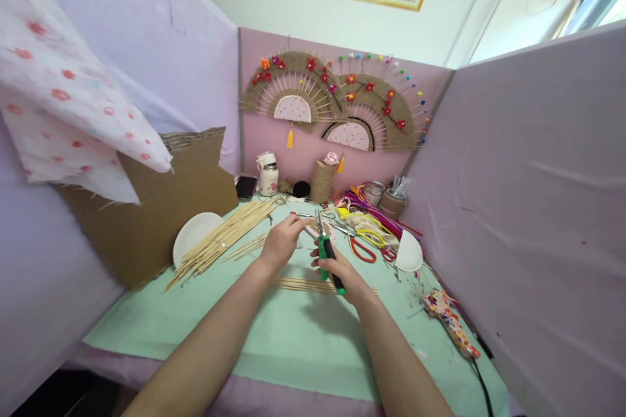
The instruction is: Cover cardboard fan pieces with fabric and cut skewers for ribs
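Note:
My right hand (337, 267) is wrapped round the green and black handles of a pair of pliers (323, 249), whose metal jaws point up and away from me. Just left of the jaws is my left hand (284, 239), its fingers closed together; whatever they may hold is too small to make out. A half-round cardboard piece (328, 232) lies behind the pliers, partly hidden. Under both hands a few thin bamboo sticks (300, 285) lie side by side across the green tabletop (293, 332).
A heap of bamboo sticks (227, 234) leans over a white paper plate (190, 234) at left. Scissors with orange handles (362, 251) lie right of the pliers. A flowered glue gun (452, 322) rests at right. Cardboard fans (293, 68) hang on the pink back panel.

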`<action>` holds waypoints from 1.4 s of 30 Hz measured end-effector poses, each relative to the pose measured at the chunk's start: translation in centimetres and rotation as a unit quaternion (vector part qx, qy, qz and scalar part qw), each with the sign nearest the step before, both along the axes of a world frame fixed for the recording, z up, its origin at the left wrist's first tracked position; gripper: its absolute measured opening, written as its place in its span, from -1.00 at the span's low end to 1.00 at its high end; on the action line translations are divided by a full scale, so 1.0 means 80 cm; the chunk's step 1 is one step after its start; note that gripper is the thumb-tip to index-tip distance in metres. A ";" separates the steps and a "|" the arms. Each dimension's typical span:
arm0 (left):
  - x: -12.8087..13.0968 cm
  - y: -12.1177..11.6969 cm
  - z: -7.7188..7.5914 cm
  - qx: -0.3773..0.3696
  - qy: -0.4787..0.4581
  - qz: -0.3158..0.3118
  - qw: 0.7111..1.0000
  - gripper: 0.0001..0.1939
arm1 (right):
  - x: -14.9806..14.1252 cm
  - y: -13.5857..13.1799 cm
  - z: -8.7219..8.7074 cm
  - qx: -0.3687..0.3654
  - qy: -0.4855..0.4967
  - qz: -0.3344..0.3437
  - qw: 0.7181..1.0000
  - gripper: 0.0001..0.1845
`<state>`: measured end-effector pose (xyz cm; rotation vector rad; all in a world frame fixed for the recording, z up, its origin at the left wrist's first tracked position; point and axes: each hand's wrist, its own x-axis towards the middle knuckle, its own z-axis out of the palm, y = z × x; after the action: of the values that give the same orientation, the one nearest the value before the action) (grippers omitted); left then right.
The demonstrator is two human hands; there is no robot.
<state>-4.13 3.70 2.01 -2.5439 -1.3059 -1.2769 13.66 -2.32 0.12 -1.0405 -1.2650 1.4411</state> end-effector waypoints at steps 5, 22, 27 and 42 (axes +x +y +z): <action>-0.001 -0.001 0.002 0.006 -0.005 -0.002 1.000 -0.67 | -0.001 -0.001 0.002 0.003 -0.003 0.015 1.000 -0.50; 0.001 -0.014 0.017 -0.049 0.044 0.012 0.998 -0.61 | 0.000 0.000 -0.008 0.004 -0.027 0.027 0.999 -0.55; 0.000 -0.014 0.017 -0.050 0.058 0.015 0.997 -0.61 | -0.001 -0.001 -0.005 -0.008 -0.030 0.023 0.999 -0.53; -0.003 -0.012 0.016 -0.054 0.091 0.017 0.994 -0.61 | -0.005 -0.007 0.000 -0.019 -0.041 0.024 0.999 -0.60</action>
<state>-4.40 2.75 3.27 -2.6224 -1.4098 -0.9673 13.29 -2.85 0.14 -1.1114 -1.3331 1.4767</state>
